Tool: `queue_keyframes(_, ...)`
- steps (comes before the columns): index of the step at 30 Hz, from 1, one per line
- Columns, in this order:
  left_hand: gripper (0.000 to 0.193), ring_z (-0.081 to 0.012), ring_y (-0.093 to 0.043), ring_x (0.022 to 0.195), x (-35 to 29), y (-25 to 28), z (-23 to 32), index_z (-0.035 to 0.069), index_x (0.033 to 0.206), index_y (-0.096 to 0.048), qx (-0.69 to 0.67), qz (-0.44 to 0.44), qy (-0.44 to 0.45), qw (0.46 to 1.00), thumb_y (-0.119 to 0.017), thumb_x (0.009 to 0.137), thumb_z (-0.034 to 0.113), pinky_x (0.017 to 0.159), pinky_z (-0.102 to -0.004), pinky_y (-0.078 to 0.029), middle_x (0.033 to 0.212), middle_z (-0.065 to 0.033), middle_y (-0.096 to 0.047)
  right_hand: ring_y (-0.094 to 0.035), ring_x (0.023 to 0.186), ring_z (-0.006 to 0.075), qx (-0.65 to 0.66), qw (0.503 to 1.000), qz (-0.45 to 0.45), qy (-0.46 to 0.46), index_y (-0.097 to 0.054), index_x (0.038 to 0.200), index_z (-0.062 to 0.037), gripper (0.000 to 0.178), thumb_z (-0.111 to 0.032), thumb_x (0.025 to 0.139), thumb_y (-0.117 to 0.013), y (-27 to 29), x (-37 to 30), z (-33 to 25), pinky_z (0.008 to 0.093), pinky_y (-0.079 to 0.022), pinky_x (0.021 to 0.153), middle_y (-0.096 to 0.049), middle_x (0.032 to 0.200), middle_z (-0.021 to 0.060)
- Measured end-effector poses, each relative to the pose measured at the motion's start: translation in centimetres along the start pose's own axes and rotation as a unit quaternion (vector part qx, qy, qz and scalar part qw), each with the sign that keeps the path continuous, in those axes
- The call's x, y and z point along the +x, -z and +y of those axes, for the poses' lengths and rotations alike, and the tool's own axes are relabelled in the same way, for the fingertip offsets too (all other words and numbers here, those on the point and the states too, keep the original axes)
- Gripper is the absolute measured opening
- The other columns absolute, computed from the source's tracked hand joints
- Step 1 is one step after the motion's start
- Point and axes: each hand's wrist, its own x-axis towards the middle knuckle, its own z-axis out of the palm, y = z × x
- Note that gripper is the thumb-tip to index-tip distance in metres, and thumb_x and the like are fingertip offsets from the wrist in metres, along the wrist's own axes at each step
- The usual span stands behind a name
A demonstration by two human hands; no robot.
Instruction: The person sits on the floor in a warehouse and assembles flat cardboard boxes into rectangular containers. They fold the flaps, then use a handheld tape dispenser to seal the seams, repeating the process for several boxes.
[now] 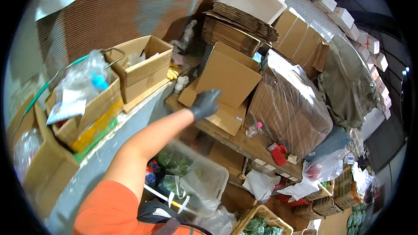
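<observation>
My left hand (205, 104), in a dark grey glove, reaches out over a brown cardboard box (231, 75) on a wooden shelf. Its fingers are partly spread and lie against or just over the lower flaps; I cannot tell how firmly they touch. The box stands tilted, with one large panel upright and other flaps folded out toward me. Close to its left side are small white bottles (181, 84). A clear bottle with a pink cap (254, 129) lies to the right of the box. My right hand is out of view.
Open cartons (146, 69) line the ledge at left. Flattened cardboard (235, 28) is stacked behind, beside a plastic-wrapped carton stack (291, 104). A red tape dispenser (277, 153) sits at the shelf edge. Below stands a translucent crate (204, 169) with bagged greens.
</observation>
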Motion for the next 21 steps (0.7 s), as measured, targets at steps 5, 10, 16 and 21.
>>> queue_keyframes(5, 0.059, -0.0352, -0.029, 0.117, 13.0, -1.5, -5.2, 0.008, 0.124, -0.033, 0.179, 0.02, -0.054, 0.982, -0.05, 0.067, 0.01, 0.097, -0.0476, -0.019, 0.124, -0.0167, -0.036, -0.054, 0.061, 0.0151, 0.028, 0.999, 0.043, -0.005, -0.059, 0.081, 0.0028, 0.028, -0.024, 0.073, -0.061, -1.8, 0.2, -5.8, 0.0292, -0.044, 0.055, -0.06, 0.071, 0.0076)
queue_keyframes(10, 0.039, -0.0325, -0.042, 0.102, 16.7, -1.5, -9.8, 0.008, 0.106, -0.045, 0.259, 0.036, -0.084, 0.962, -0.05, 0.067, 0.007, 0.091, -0.0441, -0.026, 0.101, -0.0146, -0.049, -0.053, 0.06, 0.0148, 0.051, 0.996, 0.062, -0.026, -0.059, 0.08, 0.0028, 0.027, -0.024, 0.074, -0.06, -4.0, -0.2, -7.9, 0.029, -0.043, 0.054, -0.059, 0.071, 0.0069)
queue_keyframes(16, 0.002, -0.0236, -0.048, 0.064, 9.5, -2.0, -6.8, 0.009, 0.063, -0.047, 0.165, 0.18, -0.22, 0.944, -0.05, 0.064, 0.009, 0.06, -0.0357, -0.038, 0.063, -0.0077, -0.044, -0.053, 0.06, 0.0145, 0.056, 0.988, 0.102, -0.104, -0.058, 0.079, 0.0028, 0.026, -0.023, 0.075, -0.06, -5.0, -1.9, -5.8, 0.0288, -0.042, 0.054, -0.059, 0.07, 0.0061)
queue_keyframes(21, 0.013, -0.0219, -0.044, 0.065, 5.5, -1.1, -6.9, 0.009, 0.076, -0.049, 0.161, 0.102, -0.223, 0.956, -0.05, 0.063, 0.012, 0.064, -0.0352, -0.035, 0.067, -0.0058, -0.041, -0.052, 0.059, 0.0143, 0.058, 0.985, 0.112, -0.119, -0.058, 0.077, 0.0028, 0.026, -0.023, 0.076, -0.059, -6.2, -2.0, -5.0, 0.0286, -0.042, 0.053, -0.058, 0.07, 0.0054)
